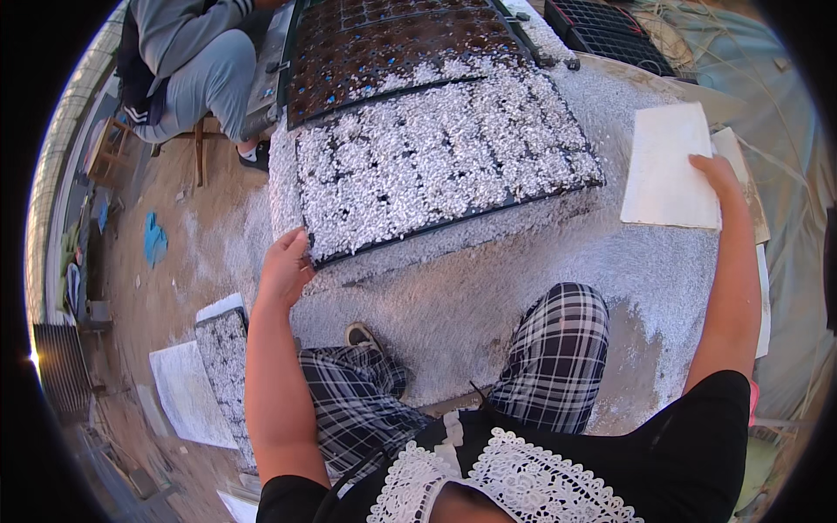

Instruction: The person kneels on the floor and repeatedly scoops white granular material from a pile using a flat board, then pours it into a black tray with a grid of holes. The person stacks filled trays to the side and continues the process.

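Note:
In front of me lies a black seedling tray (445, 157), its cells mostly covered by white granules that look like perlite. Dark gaps show between some of the cells. My left hand (288, 266) is closed on the tray's near left corner. Off to the right, my right hand (722, 185) grips the edge of a flat white rectangular sheet (670, 166), apart from the tray. Beyond the white tray, a second seedling tray (392, 52) holds dark soil with small blue specks, and white granules are spilled along its near edge.
Stacked black trays (606, 35) stand at the far right, near clear plastic sheeting (758, 96). More pale sheets (741, 187) lie beside my right hand. A granule-covered tray (225, 357) rests at lower left. Another person (205, 78) sits at upper left.

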The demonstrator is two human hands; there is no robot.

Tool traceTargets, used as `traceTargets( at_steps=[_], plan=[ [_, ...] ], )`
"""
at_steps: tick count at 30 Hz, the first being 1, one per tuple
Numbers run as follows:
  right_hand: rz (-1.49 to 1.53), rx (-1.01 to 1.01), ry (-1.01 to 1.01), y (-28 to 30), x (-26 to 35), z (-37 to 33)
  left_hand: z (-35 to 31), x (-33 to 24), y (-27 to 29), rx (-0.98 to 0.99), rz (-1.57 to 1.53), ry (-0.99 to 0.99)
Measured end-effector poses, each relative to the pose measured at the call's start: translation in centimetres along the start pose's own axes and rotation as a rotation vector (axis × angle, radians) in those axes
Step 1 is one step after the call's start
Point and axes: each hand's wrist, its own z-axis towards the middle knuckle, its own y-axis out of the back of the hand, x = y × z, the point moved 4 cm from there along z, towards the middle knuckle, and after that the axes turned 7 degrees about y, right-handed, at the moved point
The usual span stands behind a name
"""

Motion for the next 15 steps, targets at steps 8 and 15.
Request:
traceTargets(
  at_steps=[8, 15],
  plan=[
    [0.762, -0.002, -0.118, -12.1, -1.7, -2.0, 6.1, -5.3, -0.4, -0.075, -0.136, -0.166],
    [0.894, 0.204, -0.162, -17.3, -1.6, -2.7, 3.5, -6.0, 0.5, -0.029, -0.127, -0.043]
  ],
)
